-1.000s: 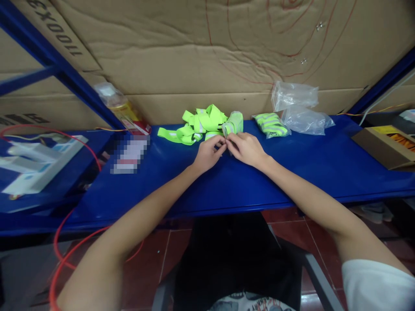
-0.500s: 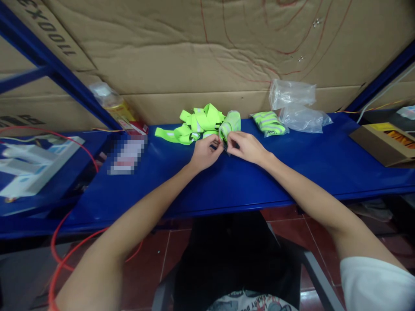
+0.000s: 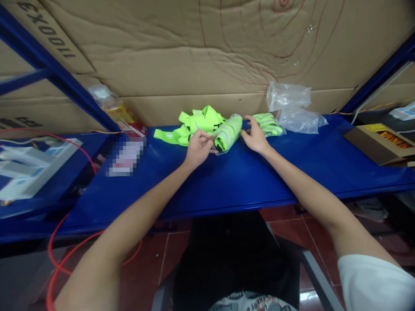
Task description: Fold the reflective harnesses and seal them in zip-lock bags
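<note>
My left hand [image 3: 196, 148] pinches the near end of a clear bag holding a folded neon-green reflective strap [image 3: 228, 133], which lies on the blue shelf [image 3: 246, 172]. My right hand [image 3: 254, 134] rests to the right of that bagged strap, fingers loosely spread, touching its far end and close to a second bagged strap [image 3: 268, 123]. A loose heap of neon-green straps [image 3: 194, 123] lies just behind my left hand.
Empty clear plastic bags [image 3: 292, 108] sit at the back right against the cardboard wall. A yellow packet in plastic [image 3: 113, 108] leans at the back left. An open cardboard box [image 3: 379, 142] stands at far right, white boxes [image 3: 29, 168] at far left. Red cable [image 3: 61, 255] hangs below.
My hands have parted: the right hand has let go and moved right toward the second bagged strap. The bagged strap now lies lengthwise on the shelf, with my left hand still pinching it.
</note>
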A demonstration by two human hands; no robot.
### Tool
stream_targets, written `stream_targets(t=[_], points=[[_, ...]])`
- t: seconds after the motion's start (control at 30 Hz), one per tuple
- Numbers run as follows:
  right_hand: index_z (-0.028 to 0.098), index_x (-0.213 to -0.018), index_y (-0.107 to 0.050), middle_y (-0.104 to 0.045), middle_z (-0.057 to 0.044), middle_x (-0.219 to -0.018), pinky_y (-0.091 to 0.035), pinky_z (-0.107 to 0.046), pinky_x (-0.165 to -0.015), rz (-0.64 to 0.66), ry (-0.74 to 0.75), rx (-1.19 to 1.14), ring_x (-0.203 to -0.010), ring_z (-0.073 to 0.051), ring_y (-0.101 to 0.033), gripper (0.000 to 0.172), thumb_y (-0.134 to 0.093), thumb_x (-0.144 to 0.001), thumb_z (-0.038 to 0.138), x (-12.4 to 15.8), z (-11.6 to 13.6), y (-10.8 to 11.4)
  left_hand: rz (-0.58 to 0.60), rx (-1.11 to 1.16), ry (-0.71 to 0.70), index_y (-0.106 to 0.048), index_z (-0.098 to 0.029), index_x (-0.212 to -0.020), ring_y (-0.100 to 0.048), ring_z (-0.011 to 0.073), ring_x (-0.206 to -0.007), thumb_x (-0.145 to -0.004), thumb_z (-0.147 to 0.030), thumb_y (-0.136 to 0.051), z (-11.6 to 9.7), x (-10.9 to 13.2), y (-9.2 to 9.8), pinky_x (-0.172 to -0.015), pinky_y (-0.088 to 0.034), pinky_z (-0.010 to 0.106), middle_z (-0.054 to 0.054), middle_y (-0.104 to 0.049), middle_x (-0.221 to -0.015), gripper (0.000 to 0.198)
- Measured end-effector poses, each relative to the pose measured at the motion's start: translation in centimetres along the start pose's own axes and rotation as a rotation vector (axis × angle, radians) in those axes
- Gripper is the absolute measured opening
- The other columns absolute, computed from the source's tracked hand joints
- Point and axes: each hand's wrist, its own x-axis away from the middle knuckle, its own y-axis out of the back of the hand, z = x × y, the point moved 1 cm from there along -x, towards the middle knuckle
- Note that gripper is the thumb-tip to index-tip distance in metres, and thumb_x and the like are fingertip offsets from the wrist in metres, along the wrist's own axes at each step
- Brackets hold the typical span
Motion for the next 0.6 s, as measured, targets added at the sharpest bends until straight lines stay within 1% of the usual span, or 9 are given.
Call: stream_targets(t=[0.07, 0.1, 0.2, 0.23, 0.3, 0.4, 0.5, 0.53, 0.6], points=[[0.018, -0.144, -0.054, -0.073, -0.014, -0.115, -0.060, -0.042, -0.073, 0.005, -0.144, -0.113, -0.079, -0.024, -0.067, 0.063, -0.070, -0.085, 0.032, -0.5, -1.2, -0.5, 0.009, 0.023, 0.017, -0.046, -0.024, -0.095, -0.074, 0.0134, -0.067, -0.085, -0.025, -0.080, -0.1, 0.1, -0.1, -0.055, -0.065, 0.024, -0.001, -0.075, -0.084, 0.036], [0.018, -0.141, -0.056, -0.073, -0.011, -0.104, -0.058, -0.039, -0.066, 0.020, -0.201, -0.177, -0.077, -0.023, -0.067, 0.061, -0.071, -0.084, 0.033, -0.6, -1.4, -0.5, 0.021, 0.033, 0.030, -0.045, -0.024, -0.097, -0.074, 0.0133, -0.068, -0.085, -0.025, -0.081, -0.1, 0.1, -0.2, -0.056, -0.065, 0.023, -0.001, -0.076, -0.086, 0.038], [0.019, -0.116, -0.069, -0.068, -0.003, -0.080, -0.051, -0.030, -0.055, 0.119, -0.281, -0.314, -0.072, -0.020, -0.063, 0.039, -0.076, -0.084, 0.040, -0.7, -0.8, 0.0, 0.068, 0.050, 0.070, -0.045, -0.024, -0.098, -0.072, 0.0121, -0.065, -0.085, -0.027, -0.081, -0.2, 0.4, -0.2, -0.054, -0.060, 0.021, -0.002, -0.076, -0.086, 0.038], [0.019, -0.106, -0.071, -0.067, -0.003, -0.077, -0.050, -0.029, -0.055, 0.144, -0.273, -0.334, -0.071, -0.019, -0.062, 0.034, -0.078, -0.084, 0.044, -0.7, -0.3, 0.4, 0.081, 0.058, 0.080, -0.045, -0.024, -0.098, -0.069, 0.0115, -0.062, -0.086, -0.027, -0.081, -0.2, 0.4, -0.1, -0.051, -0.057, 0.020, -0.003, -0.076, -0.084, 0.038], [0.020, -0.091, -0.071, -0.069, -0.003, -0.081, -0.054, -0.029, -0.061, 0.140, -0.200, -0.361, -0.073, -0.017, -0.061, 0.039, -0.082, -0.081, 0.055, -0.5, 0.9, 1.1, 0.099, 0.083, 0.100, -0.047, -0.025, -0.098, -0.064, 0.0104, -0.056, -0.087, -0.030, -0.082, -0.2, 0.5, -0.1, -0.046, -0.050, 0.018, -0.003, -0.073, -0.079, 0.037], [0.023, -0.089, -0.066, -0.072, -0.003, -0.090, -0.060, -0.033, -0.068, 0.101, -0.110, -0.431, -0.079, -0.017, -0.065, 0.052, -0.088, -0.074, 0.067, -0.2, 2.5, 1.9, 0.110, 0.135, 0.126, -0.048, -0.025, -0.097, -0.060, 0.0098, -0.053, -0.085, -0.036, -0.086, -0.2, 0.6, -0.3, -0.044, -0.044, 0.018, -0.004, -0.070, -0.076, 0.042], [0.026, -0.088, -0.057, -0.067, -0.001, -0.081, -0.060, -0.037, -0.056, 0.136, -0.179, -0.481, -0.068, -0.019, -0.063, 0.059, -0.089, -0.072, 0.073, -0.5, 2.8, 2.4, 0.119, 0.192, 0.140, -0.050, -0.026, -0.101, -0.064, 0.0108, -0.056, -0.085, -0.043, -0.088, -0.5, 0.8, -0.7, -0.046, -0.050, 0.021, -0.002, -0.073, -0.082, 0.044], [0.027, -0.088, -0.055, -0.066, -0.001, -0.078, -0.058, -0.037, -0.052, 0.100, -0.204, -0.488, -0.065, -0.019, -0.061, 0.060, -0.088, -0.072, 0.074, -0.8, 2.6, 2.6, 0.123, 0.209, 0.141, -0.052, -0.026, -0.104, -0.068, 0.0121, -0.061, -0.085, -0.042, -0.088, -0.6, 0.9, -0.9, -0.050, -0.054, 0.022, -0.001, -0.076, -0.088, 0.044], [0.027, -0.089, -0.053, -0.065, -0.003, -0.080, -0.059, -0.038, -0.052, -0.080, -0.212, -0.506, -0.068, -0.021, -0.063, 0.059, -0.086, -0.075, 0.074, -1.6, 2.0, 3.3, 0.132, 0.235, 0.152, -0.054, -0.025, -0.107, -0.077, 0.0158, -0.075, -0.089, -0.039, -0.085, -1.1, 1.1, -1.1, -0.061, -0.064, 0.027, 0.003, -0.079, -0.099, 0.039]])
